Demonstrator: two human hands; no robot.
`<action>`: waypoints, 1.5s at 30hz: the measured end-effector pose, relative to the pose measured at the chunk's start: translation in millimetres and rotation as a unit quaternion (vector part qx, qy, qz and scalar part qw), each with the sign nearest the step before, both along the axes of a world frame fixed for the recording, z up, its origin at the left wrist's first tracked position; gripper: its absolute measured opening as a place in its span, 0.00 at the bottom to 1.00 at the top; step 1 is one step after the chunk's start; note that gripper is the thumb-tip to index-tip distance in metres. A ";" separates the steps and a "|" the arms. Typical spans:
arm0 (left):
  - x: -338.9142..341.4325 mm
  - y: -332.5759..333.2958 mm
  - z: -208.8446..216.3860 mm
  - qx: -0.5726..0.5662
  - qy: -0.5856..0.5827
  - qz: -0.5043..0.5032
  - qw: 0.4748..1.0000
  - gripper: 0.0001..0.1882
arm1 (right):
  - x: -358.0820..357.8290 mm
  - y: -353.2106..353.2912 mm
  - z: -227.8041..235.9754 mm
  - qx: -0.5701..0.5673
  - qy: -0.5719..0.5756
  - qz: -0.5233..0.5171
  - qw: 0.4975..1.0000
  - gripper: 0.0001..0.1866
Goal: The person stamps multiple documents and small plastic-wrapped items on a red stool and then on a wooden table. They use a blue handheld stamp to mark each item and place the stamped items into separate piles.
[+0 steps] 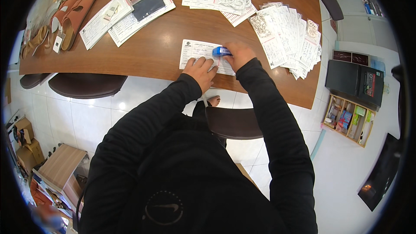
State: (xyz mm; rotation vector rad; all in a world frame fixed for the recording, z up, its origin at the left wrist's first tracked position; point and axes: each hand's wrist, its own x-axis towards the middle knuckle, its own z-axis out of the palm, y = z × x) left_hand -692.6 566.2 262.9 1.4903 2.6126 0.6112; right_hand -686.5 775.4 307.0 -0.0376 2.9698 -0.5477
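A white printed card [193,48] with handwriting on it lies near the front edge of the table. My left hand [200,73] rests on the card's lower edge, its fingers spread and lying flat. My right hand [239,55] is closed around a small blue tool [222,51] that looks like a stapler. It sits over the middle of the card, and my fingers hide its right end. The card's right part is partly covered by the right hand.
Brown table [143,56]. Stacked cards [104,19] and a dark swatch [148,6] lie far left, beside sandals [78,17]. Cards with white cord [234,1] lie ahead; a fanned card pile [279,34] is at right. A chair [234,122] stands by the table edge.
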 end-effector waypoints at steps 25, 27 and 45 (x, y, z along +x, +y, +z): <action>4.2 1.8 -5.8 -0.008 0.012 0.002 1.000 0.28 | 5.5 -9.1 -11.1 0.052 0.050 0.048 0.996 0.15; 4.2 2.3 -6.3 -0.011 0.013 0.003 1.000 0.28 | 5.3 -9.4 -11.0 0.064 0.049 0.055 0.995 0.14; 5.5 2.8 -0.2 -0.037 -0.004 -0.004 0.999 0.28 | -0.4 -15.6 -1.1 0.106 -0.035 0.017 0.994 0.17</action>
